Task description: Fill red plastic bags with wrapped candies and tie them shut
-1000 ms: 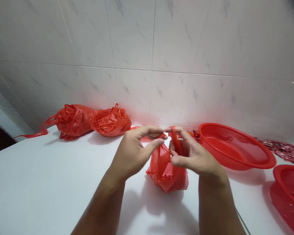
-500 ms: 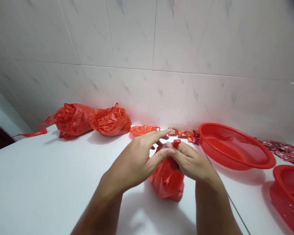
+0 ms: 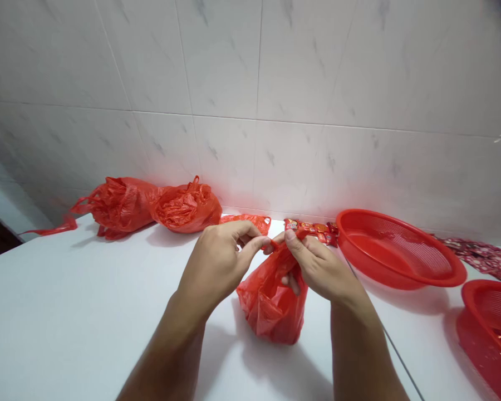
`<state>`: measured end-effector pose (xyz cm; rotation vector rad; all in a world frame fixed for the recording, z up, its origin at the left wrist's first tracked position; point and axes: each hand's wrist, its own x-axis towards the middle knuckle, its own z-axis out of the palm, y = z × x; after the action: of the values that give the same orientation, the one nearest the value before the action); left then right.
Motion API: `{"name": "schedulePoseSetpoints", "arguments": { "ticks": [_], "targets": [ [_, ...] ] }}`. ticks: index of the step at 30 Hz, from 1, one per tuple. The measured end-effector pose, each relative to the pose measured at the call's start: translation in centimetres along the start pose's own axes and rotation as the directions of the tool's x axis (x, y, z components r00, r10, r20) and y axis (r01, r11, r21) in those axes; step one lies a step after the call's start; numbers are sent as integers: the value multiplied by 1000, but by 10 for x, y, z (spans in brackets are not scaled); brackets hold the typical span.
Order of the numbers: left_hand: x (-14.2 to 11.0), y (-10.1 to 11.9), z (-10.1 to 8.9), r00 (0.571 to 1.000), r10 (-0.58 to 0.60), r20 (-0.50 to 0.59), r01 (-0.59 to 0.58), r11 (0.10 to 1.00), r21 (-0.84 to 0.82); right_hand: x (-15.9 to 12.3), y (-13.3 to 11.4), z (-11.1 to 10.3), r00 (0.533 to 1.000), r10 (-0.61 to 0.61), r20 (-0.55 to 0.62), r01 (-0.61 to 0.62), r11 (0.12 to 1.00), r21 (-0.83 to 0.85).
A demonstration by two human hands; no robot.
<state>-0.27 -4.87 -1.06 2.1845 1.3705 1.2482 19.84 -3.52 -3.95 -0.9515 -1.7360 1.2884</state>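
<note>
A: What's along the back, starting from the left?

B: A white marbled tile wall (image 3: 234, 67) rises behind a white countertop (image 3: 67, 289). At the upper left of the counter, two crumpled, glossy red plastic bags (image 3: 117, 207) (image 3: 186, 209) lie bunched against each other, and a flatter red plastic bag (image 3: 244, 223) sits just to their right.

A: And the hands?

B: The left hand (image 3: 219, 267) is curled, its thumb and forefinger pinching one gathered handle of a thin, wrinkled red plastic bag (image 3: 269, 301). The right hand (image 3: 321, 267) pinches the other side between thumb and fingers. The two hands nearly meet at the top of the bag.

A: Where's the bag itself?

B: Just below and between the hands, its rounded, bulging body resting on the counter at lower centre.

A: Anything further right?

B: Small shiny red printed sachets (image 3: 311, 229) lie in a row against the wall, just behind the right hand. Next comes a round red perforated plastic basket (image 3: 401, 249), then a dark red spotted cloth (image 3: 480, 257) at the far edge. A second red plastic basket (image 3: 490, 334) is cut off at the lower right corner.
</note>
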Motion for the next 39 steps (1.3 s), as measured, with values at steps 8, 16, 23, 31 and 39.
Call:
{"name": "schedulePoseSetpoints", "arguments": {
  "ticks": [8, 16, 23, 31, 39],
  "targets": [
    [1, 3, -10, 992, 8, 128, 1, 998, -67, -7, 2, -19, 990, 75, 117, -88, 990, 107],
    [-3, -4, -5, 943, 85, 321, 9, 960, -281, -6, 8, -23, 965, -108, 240, 40, 961, 273],
    [5, -4, 19, 818, 41, 574, 162, 941, -298, -6, 3, -19, 930, -260, 260, 203, 953, 227],
    [9, -6, 16, 861, -126, 493, 228, 961, -153, -3, 3, -17, 943, -313, 111, 307, 949, 71],
    [13, -4, 14, 868, -64, 493, 213, 944, -252, -8, 5, -23, 935, -303, 187, 307, 952, 3]
  ]
}}
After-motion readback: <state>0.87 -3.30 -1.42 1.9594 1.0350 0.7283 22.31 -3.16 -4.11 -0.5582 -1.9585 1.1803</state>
